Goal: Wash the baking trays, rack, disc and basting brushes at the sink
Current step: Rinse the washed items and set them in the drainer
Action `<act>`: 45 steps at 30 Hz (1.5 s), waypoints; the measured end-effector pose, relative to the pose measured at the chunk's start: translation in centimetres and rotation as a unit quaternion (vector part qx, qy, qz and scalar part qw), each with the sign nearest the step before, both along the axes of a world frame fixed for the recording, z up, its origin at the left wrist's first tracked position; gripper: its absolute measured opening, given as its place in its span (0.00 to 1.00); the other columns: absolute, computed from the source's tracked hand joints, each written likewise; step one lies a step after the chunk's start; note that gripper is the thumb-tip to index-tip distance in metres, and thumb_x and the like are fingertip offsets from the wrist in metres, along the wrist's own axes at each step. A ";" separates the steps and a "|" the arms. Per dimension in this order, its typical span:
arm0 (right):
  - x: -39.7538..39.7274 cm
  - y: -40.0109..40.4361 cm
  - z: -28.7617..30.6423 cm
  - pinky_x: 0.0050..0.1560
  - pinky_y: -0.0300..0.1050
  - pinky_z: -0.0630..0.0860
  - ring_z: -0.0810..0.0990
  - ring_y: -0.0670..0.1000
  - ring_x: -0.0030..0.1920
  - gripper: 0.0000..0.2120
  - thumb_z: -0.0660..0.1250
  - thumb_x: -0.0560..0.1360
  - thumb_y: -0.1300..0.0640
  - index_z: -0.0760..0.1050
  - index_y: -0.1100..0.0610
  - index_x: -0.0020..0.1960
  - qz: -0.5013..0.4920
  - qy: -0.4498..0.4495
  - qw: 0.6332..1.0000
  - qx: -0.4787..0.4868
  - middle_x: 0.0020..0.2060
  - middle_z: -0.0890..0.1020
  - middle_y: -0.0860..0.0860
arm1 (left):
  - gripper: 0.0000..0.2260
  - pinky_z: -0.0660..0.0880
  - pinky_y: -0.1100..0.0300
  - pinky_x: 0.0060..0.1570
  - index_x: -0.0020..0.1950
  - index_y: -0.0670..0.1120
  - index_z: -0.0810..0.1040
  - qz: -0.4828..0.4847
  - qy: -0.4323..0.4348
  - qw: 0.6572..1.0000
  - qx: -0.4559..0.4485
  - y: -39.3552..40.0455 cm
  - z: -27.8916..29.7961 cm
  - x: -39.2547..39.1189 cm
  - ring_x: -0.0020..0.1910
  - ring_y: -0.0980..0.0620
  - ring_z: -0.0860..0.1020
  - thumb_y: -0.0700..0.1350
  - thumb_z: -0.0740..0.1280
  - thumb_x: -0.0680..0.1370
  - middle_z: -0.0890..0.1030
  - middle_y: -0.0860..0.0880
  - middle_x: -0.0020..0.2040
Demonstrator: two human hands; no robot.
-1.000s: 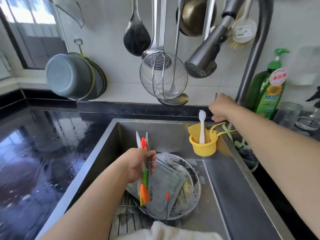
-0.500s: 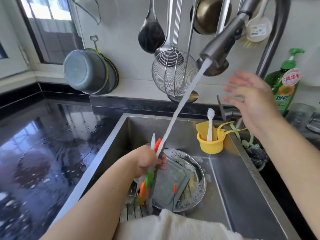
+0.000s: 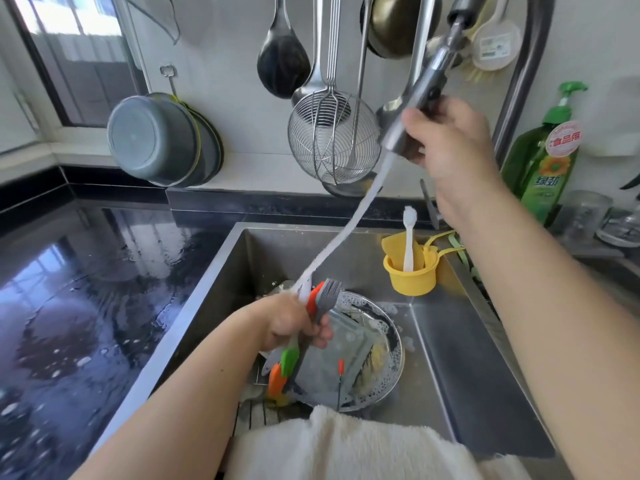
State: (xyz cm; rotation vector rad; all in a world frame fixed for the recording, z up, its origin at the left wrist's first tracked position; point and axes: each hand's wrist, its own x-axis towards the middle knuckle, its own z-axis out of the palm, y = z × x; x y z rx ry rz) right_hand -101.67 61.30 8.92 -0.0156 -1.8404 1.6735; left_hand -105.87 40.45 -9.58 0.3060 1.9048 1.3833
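Note:
My left hand (image 3: 294, 323) grips a bundle of basting brushes (image 3: 323, 301) with grey, orange and green parts, held upright over the sink (image 3: 460, 362). My right hand (image 3: 450, 140) holds the pull-out faucet spray head (image 3: 415, 109), and its water stream (image 3: 349, 223) hits the brush heads. Below the brushes lie a grey baking tray (image 3: 332, 368) and a perforated metal disc (image 3: 388, 362) with suds. A wire rack (image 3: 252, 414) shows at the sink's near-left, mostly hidden under them.
A yellow cup (image 3: 410, 271) with a white brush hangs on the sink's back right. Green dish soap (image 3: 543, 161) stands at the right. Ladles and a wire skimmer (image 3: 332, 140) hang on the wall. Wet black counter (image 3: 76, 306) lies left. A white towel (image 3: 346, 448) drapes the near edge.
My right hand rose from the tap lever, opened in mid-air, then took hold of the spray head. Water started running and now strikes the brushes in my left hand.

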 end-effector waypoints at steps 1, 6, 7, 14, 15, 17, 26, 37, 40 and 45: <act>0.2 0.1 -1.0 0.57 0.50 0.83 0.86 0.45 0.51 0.09 0.69 0.79 0.57 0.79 0.52 0.59 -0.013 -0.016 0.999 0.029 0.52 0.86 0.47 | 0.15 0.81 0.62 0.43 0.44 0.40 0.77 -0.005 0.012 1.000 -0.016 0.1 -0.2 -0.1 0.42 0.49 0.84 0.23 0.58 0.80 0.81 0.42 0.43; 0.3 -0.3 -5.0 0.54 0.58 0.83 0.86 0.50 0.50 0.15 0.72 0.69 0.48 0.78 0.49 0.54 -0.003 -0.099 0.989 0.112 0.48 0.86 0.47 | 0.03 0.74 0.57 0.43 0.49 0.42 0.81 -0.042 0.159 0.973 -0.160 1.3 -1.3 -0.5 0.39 0.50 0.77 0.38 0.67 0.81 0.80 0.47 0.41; 0.2 -0.4 -5.4 0.54 0.58 0.83 0.85 0.50 0.49 0.15 0.71 0.68 0.47 0.78 0.48 0.54 -0.010 -0.107 0.987 0.123 0.48 0.85 0.46 | 0.03 0.73 0.59 0.42 0.49 0.44 0.80 -0.065 0.209 0.954 -0.204 1.7 -1.4 -0.3 0.39 0.51 0.76 0.42 0.68 0.81 0.79 0.49 0.41; -0.1 1.1 -5.9 0.55 0.58 0.82 0.84 0.51 0.49 0.14 0.71 0.70 0.52 0.77 0.51 0.55 -0.027 -0.125 0.980 0.153 0.47 0.84 0.47 | 0.10 0.69 0.58 0.45 0.57 0.48 0.80 -0.321 0.214 0.815 -0.432 3.0 -2.7 2.0 0.48 0.49 0.78 0.45 0.75 0.77 0.82 0.49 0.53; -0.1 1.3 -5.9 0.55 0.59 0.82 0.84 0.51 0.50 0.14 0.72 0.69 0.53 0.78 0.51 0.54 -0.011 -0.124 0.982 0.142 0.47 0.85 0.48 | 0.16 0.68 0.58 0.49 0.63 0.45 0.78 -0.336 0.215 0.799 -0.451 3.0 -2.9 2.4 0.53 0.47 0.77 0.45 0.75 0.78 0.81 0.47 0.59; -0.2 1.6 -5.9 0.54 0.59 0.83 0.85 0.52 0.50 0.14 0.72 0.68 0.53 0.78 0.51 0.54 0.000 -0.120 0.984 0.132 0.48 0.86 0.49 | 0.18 0.68 0.57 0.52 0.66 0.44 0.77 -0.326 0.224 0.803 -0.445 3.2 -3.5 2.8 0.54 0.47 0.75 0.43 0.75 0.78 0.80 0.45 0.63; -0.2 2.5 -5.8 0.55 0.59 0.83 0.85 0.53 0.50 0.15 0.73 0.66 0.53 0.79 0.50 0.52 0.032 -0.129 0.985 0.114 0.47 0.86 0.49 | 0.05 0.73 0.55 0.49 0.51 0.47 0.79 -0.267 0.238 0.846 -0.396 2.7 -3.7 1.4 0.44 0.50 0.77 0.46 0.72 0.79 0.83 0.44 0.50; -0.5 1.2 -5.5 0.52 0.59 0.84 0.84 0.54 0.51 0.15 0.72 0.67 0.52 0.76 0.49 0.53 0.040 -0.112 0.984 0.135 0.48 0.84 0.49 | 0.05 0.71 0.64 0.41 0.50 0.46 0.74 0.091 0.240 0.965 0.062 2.7 -0.3 -0.5 0.37 0.56 0.71 0.42 0.63 0.86 0.73 0.51 0.38; -0.7 1.1 -5.5 0.49 0.56 0.85 0.86 0.53 0.51 0.16 0.74 0.65 0.52 0.77 0.49 0.52 0.077 -0.111 0.986 0.102 0.49 0.85 0.50 | 0.11 0.70 0.68 0.39 0.62 0.57 0.73 0.000 0.294 0.956 0.019 3.8 -1.2 0.0 0.34 0.64 0.72 0.44 0.68 0.83 0.74 0.61 0.39; -0.8 1.6 -5.7 0.53 0.59 0.83 0.85 0.53 0.51 0.17 0.73 0.65 0.49 0.77 0.48 0.53 0.048 -0.110 0.984 0.134 0.48 0.85 0.48 | 0.13 0.71 0.70 0.36 0.60 0.55 0.68 -0.027 0.338 0.940 -0.042 4.3 -1.8 0.3 0.35 0.63 0.72 0.52 0.70 0.82 0.76 0.57 0.44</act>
